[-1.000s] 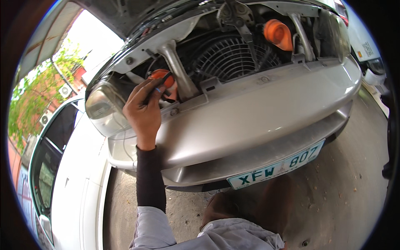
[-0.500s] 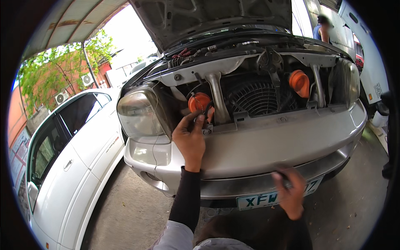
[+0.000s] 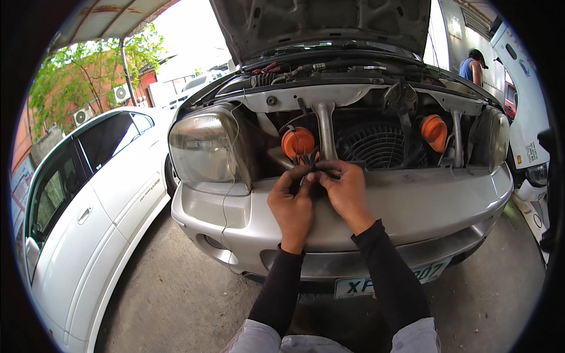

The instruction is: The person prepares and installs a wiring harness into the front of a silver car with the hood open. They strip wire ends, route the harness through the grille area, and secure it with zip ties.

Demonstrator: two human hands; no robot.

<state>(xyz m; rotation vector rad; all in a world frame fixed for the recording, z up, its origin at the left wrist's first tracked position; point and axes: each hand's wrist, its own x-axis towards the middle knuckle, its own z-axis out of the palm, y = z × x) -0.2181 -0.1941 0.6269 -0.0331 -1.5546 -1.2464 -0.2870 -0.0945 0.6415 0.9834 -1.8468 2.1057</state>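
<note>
My left hand (image 3: 291, 207) and my right hand (image 3: 348, 193) meet above the top edge of the silver bumper (image 3: 435, 206). Both are closed, fingertips pinched together on black wires (image 3: 306, 159). The wire ends between the fingers are too small to make out. Right behind the fingertips sits an orange horn (image 3: 297, 141), its lower part hidden by the wires and hands. A second orange horn (image 3: 434, 133) is mounted farther right, past the round fan grille (image 3: 376, 146). A thin loose wire (image 3: 224, 215) hangs down over the left headlight and bumper.
The hood (image 3: 329, 26) stands raised over the engine bay. A cloudy headlight (image 3: 203, 150) flanks my left hand; a metal upright (image 3: 326, 129) rises behind my hands. A white car (image 3: 112, 182) is parked on the left. A person (image 3: 471, 69) stands at the far right.
My right hand has come up from in front of the licence plate to join my left hand at the wires. The view has shifted slightly.
</note>
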